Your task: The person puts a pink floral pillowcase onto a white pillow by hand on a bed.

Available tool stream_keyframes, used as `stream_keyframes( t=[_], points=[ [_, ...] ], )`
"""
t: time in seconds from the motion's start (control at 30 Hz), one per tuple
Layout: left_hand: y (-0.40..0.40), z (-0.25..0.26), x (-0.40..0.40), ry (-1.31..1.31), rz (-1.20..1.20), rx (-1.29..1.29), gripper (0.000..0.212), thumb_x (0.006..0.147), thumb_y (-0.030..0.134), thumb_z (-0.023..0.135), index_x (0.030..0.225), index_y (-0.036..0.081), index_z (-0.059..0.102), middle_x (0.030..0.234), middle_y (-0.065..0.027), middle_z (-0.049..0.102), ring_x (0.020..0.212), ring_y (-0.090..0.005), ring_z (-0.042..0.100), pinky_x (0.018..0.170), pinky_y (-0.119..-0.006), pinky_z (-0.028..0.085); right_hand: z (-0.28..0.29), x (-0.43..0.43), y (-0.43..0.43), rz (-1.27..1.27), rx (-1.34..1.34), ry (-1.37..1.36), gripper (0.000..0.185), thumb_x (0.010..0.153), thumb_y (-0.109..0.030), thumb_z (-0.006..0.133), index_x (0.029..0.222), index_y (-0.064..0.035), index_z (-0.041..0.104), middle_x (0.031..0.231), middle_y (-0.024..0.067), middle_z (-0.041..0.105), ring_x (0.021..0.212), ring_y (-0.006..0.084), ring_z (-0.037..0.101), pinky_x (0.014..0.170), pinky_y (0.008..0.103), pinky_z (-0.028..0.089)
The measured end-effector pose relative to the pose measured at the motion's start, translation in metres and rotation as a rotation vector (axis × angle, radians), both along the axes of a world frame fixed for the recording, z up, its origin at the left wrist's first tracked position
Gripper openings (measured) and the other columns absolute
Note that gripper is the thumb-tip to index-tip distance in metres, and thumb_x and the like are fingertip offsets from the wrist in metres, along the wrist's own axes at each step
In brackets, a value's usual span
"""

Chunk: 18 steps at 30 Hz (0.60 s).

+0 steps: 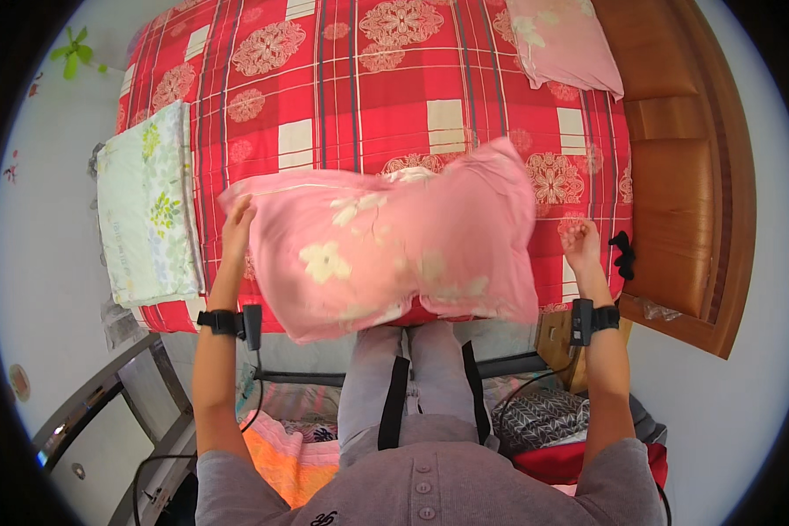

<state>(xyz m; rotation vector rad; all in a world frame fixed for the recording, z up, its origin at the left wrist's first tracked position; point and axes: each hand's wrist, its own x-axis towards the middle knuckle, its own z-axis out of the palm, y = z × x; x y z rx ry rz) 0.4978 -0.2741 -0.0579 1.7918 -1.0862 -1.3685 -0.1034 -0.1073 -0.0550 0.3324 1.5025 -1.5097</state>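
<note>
A pink floral pillow [368, 256], partly blurred and creased in its middle, lies across the near side of a bed with a red patterned bedspread [394, 79]. Beside the pillow's left end is my left hand [238, 223], its fingers apart; whether it touches the fabric is unclear. My right hand [580, 244] is to the right of the pillow, apart from it, with fingers loosely curled and nothing seen in it. Both wrists wear black straps with a small device.
Folded pale green floral bedding [148, 210] lies at the bed's left end. Another pink pillow [569, 46] rests at the far right, near a brown padded headboard [670, 197]. A black bow-shaped item [623, 255] sits by the headboard. Wired cables hang from both wrist devices.
</note>
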Motion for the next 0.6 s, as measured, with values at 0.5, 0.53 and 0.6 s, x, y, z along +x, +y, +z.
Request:
stream_keyframes(
  t=[0.5, 0.53, 0.6],
  points=[
    [0.190, -0.123, 0.069, -0.105, 0.259, 0.968, 0.090, 0.074, 0.069, 0.040, 0.136, 0.007, 0.020, 0.140, -0.0131, 0.022, 0.130, -0.0272, 0.016, 0.100, -0.052, 0.018, -0.129, 0.070, 0.092, 0.870, 0.692, 0.258, 0.085, 0.077, -0.048, 0.059, 0.132, 0.0043, 0.020, 0.135, 0.0174, 0.028, 0.123, 0.0260, 0.029, 0.099, 0.0353, 0.027],
    [0.184, -0.143, 0.058, 0.028, 0.194, 0.929, 0.089, 0.075, 0.068, 0.040, 0.135, 0.004, 0.020, 0.139, -0.0136, 0.024, 0.128, -0.0276, 0.020, 0.100, -0.049, 0.020, -0.147, 0.051, 0.115, 0.895, 0.612, 0.277, 0.082, 0.076, -0.047, 0.060, 0.129, 0.0045, 0.025, 0.131, 0.0169, 0.033, 0.120, 0.0246, 0.034, 0.098, 0.0347, 0.029],
    [0.182, -0.168, 0.047, 0.267, 0.133, 0.854, 0.089, 0.078, 0.066, 0.039, 0.134, 0.000, 0.020, 0.137, -0.0148, 0.028, 0.125, -0.0283, 0.027, 0.100, -0.042, 0.024, -0.161, 0.048, 0.123, 0.887, 0.357, 0.176, 0.079, 0.074, -0.048, 0.062, 0.125, 0.0056, 0.033, 0.123, 0.0157, 0.043, 0.112, 0.0223, 0.042, 0.094, 0.0334, 0.033]
  ],
)
